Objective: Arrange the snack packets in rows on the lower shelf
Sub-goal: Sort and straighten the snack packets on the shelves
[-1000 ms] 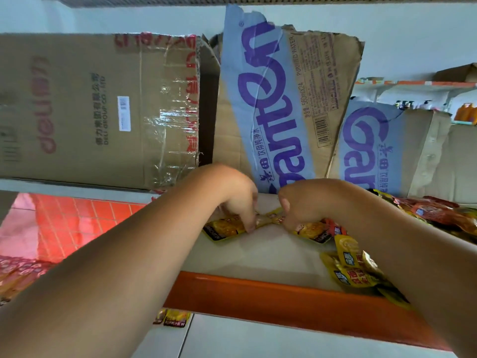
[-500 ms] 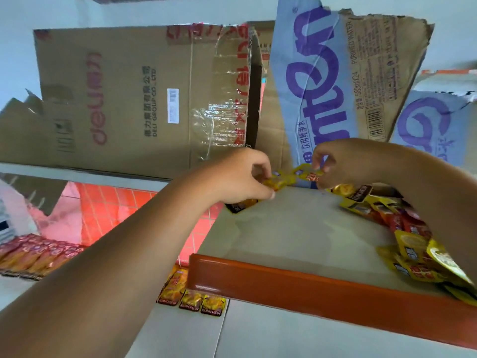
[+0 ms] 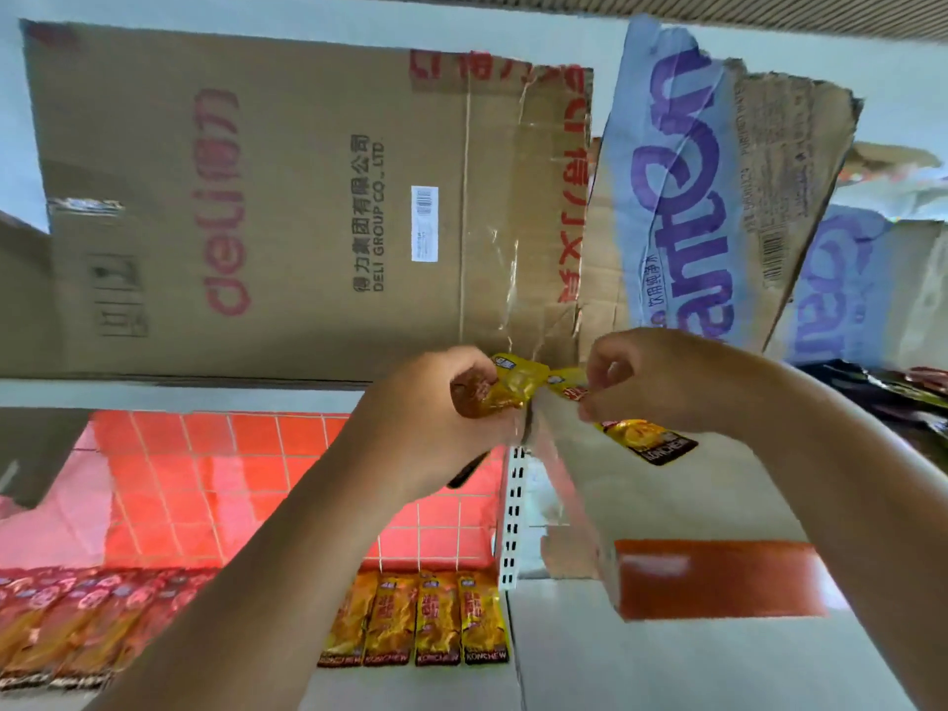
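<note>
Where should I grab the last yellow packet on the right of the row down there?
Pinch the yellow packet by its near end, the black strip, coming from the front. It lies flat, and a neighbouring packet sits against its left side, so the front end and right edge are the free parts.

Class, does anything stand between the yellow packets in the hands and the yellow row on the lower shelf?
Nothing visible blocks the way. The held packets hang above the yellow row; the slotted upright stands just right of that path.
</note>
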Available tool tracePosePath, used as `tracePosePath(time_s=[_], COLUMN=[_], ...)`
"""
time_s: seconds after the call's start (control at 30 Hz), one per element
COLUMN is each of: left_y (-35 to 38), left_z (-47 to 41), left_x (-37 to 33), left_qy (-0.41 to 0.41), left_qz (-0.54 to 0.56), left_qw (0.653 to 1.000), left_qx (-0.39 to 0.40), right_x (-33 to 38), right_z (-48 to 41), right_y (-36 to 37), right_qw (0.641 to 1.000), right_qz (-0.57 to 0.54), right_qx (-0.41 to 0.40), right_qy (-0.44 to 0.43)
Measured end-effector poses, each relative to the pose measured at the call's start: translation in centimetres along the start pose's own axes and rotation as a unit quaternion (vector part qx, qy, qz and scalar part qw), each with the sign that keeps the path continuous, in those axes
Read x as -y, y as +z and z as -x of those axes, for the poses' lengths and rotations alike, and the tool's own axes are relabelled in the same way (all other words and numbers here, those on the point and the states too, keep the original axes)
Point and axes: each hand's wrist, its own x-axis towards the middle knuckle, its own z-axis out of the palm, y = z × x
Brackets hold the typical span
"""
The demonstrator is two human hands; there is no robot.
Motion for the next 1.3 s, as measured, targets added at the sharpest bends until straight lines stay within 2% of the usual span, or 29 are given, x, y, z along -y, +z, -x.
tracePosePath(time_s=[0.27, 0.47, 0.63, 0.73, 0.87, 1.0, 1.3], left_y=[-3.6, -0.6, 4.9, 7.9, 10.7, 12.2, 14.5], left_z=[2.5, 4.5, 7.7, 9.5, 11.0, 11.4, 11.1], left_x=[9.7, 17.1, 24.0, 27.5, 30.4, 32.4, 34.3], left_qy=[0.060, 0.028, -0.052, -0.067, -0.079, -0.080, -0.066], left_qz=[-0.014, -0.015, -0.100, -0.149, -0.207, -0.216, -0.248], left_qw=[0.997, 0.996, 0.994, 0.985, 0.970, 0.965, 0.959], left_qx=[-0.052, -0.081, 0.015, 0.059, 0.100, 0.123, 0.119], right_x=[9.6, 11.2, 8.9, 7.6, 6.8, 6.6, 6.0], right_z=[-1.6, -3.8, -5.1, -5.2, -5.3, -5.9, -7.3], right_y=[8.0, 16.6, 26.4, 31.9, 37.9, 40.7, 42.9], right_qw=[1.000, 0.998, 0.993, 0.987, 0.986, 0.983, 0.980], right_qz=[0.013, 0.013, -0.044, -0.064, -0.056, -0.036, -0.031], right_qx=[0.021, 0.031, 0.033, 0.044, 0.054, 0.069, 0.075], right_qy=[0.018, 0.055, 0.103, 0.143, 0.146, 0.163, 0.181])
